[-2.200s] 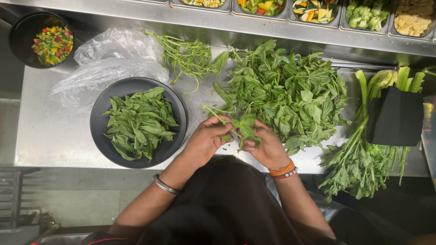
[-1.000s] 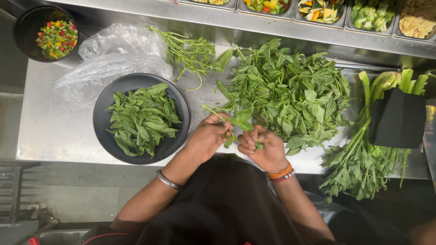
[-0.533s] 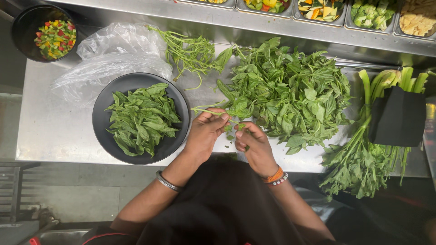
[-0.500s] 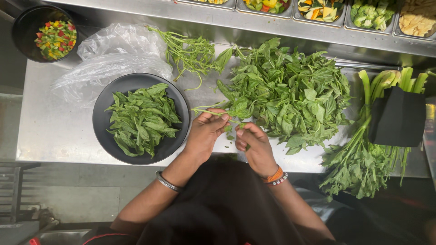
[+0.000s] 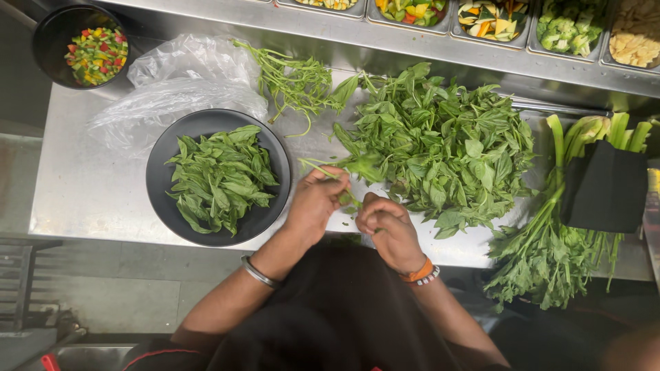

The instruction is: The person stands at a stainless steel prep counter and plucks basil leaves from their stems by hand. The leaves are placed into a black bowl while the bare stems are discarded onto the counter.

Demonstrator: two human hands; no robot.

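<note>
Steel counter [image 5: 89, 199] ran across the view, and a row of steel pans [image 5: 481, 41] with cut vegetables sat along its far edge. At the far left corner stood a black pot [image 5: 51, 41] with diced peppers [image 5: 96, 55] in red, green and yellow. Near it lay a crumpled clear plastic bag [image 5: 179, 82], and beside the bag was a small bunch of bare green stems [image 5: 295, 79].

On the counter, in front of the person, stood a black bowl [image 5: 161, 172] full of picked leaves [image 5: 220, 178]. To the right of the bowl was a big pile of leafy herbs [image 5: 447, 151], which covered the middle of the counter. Further right lay long green stalks [image 5: 550, 240], partly under a black cloth [image 5: 605, 185].

The left hand [image 5: 317, 203] was at the near edge of the pile, just beside the bowl, with its fingers curled around a thin sprig [image 5: 330, 172] that it pinched near the top. The right hand [image 5: 386, 223] was close beside it, almost touching, closed in a loose fist; some green showed at its fingers, but I could not tell exactly what it pinched. A metal bangle [image 5: 259, 273] was on the left wrist, and an orange band [image 5: 419, 271] with a beaded one on the right
</note>
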